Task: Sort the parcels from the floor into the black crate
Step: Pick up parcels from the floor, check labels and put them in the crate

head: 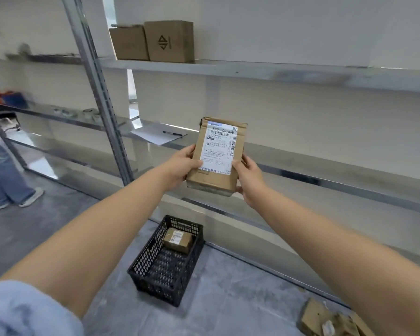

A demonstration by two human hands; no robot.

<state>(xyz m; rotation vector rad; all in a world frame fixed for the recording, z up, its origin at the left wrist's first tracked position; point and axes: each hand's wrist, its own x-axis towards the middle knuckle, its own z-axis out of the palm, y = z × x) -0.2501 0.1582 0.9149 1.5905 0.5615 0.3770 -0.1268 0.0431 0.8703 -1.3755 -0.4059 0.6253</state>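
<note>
While we read it: parcel [216, 155] held upright, high above the black crate [166, 261].
Hands: our left hand [182, 164] and right hand [249, 180] pinch its lower sides.
Doing it well: we judge lowering it level, beside the small box [178, 239] already inside, works best.
Look: brown card, white barcode label, scuffed bottom edge.
Around: more parcels [330, 320] near right on the floor; shelving [277, 71] beyond.

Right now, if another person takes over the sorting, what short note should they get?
Left hand and right hand: both hold one parcel upright, label toward the camera, in front of the shelves.
Crate: on the floor below, with one small box inside at the far end.
Done: one box sorted.
Left: put the held parcel in the crate, then the cardboard pieces on the floor at the lower right.
</note>
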